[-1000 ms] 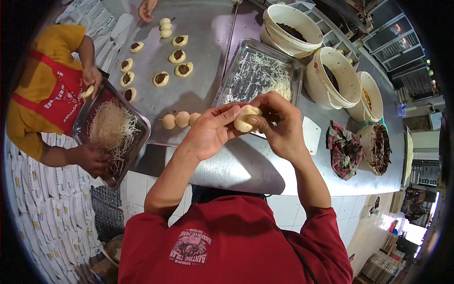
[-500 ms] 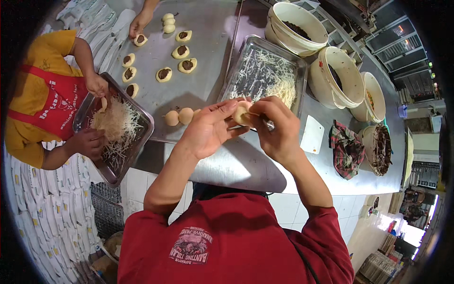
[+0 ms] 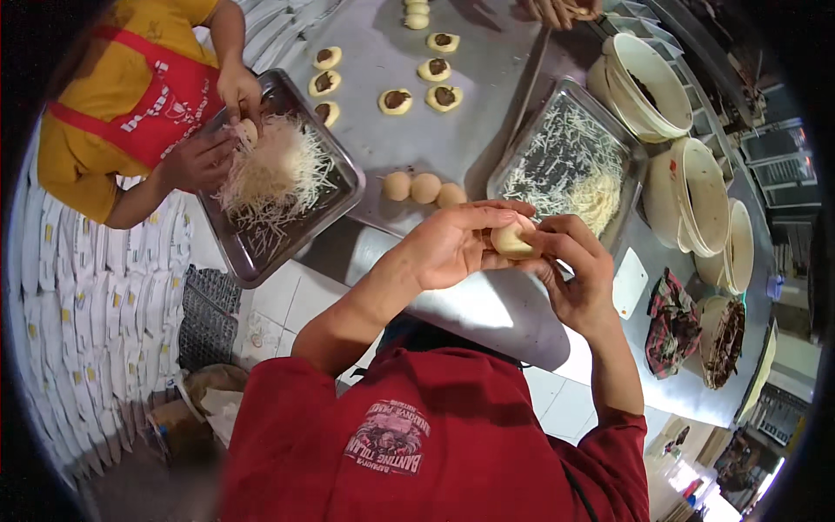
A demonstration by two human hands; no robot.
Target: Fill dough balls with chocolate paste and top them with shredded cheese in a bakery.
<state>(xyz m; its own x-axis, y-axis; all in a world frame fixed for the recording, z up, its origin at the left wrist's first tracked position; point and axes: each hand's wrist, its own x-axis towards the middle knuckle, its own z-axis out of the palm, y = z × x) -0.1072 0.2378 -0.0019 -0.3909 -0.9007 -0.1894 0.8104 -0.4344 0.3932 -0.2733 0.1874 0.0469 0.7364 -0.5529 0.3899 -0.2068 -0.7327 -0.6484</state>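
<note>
Between my hands, above the table's near edge, is a small pale dough ball (image 3: pixel 513 238) with a smooth, rounded side showing. My left hand (image 3: pixel 448 246) cups it, fingers curled behind and thumb along the top. From the other side my right hand (image 3: pixel 570 261) pinches its edge with thumb and fingertips. Just beyond my left hand stands a row of tan dough balls (image 3: pixel 425 188). Behind my right hand lies a metal tray (image 3: pixel 645 165) of shredded cheese (image 3: pixel 596 198). Farther off, several flattened dough pieces (image 3: pixel 396 102) carry dark brown filling.
At left, a co-worker in a red apron (image 3: pixel 170 109) handles dough over a second tray (image 3: pixel 346 187) of pale shreds. Another person's hands (image 3: pixel 561 10) show at the far edge. Pale tubs (image 3: pixel 687 196), a white scraper (image 3: pixel 630 283) and a plaid cloth (image 3: pixel 672 326) stand right.
My view has swung left, so the table things sit farther right. The dough in my hands now shows a rounder, smoother side. The far person's hand has left the filled dough pieces.
</note>
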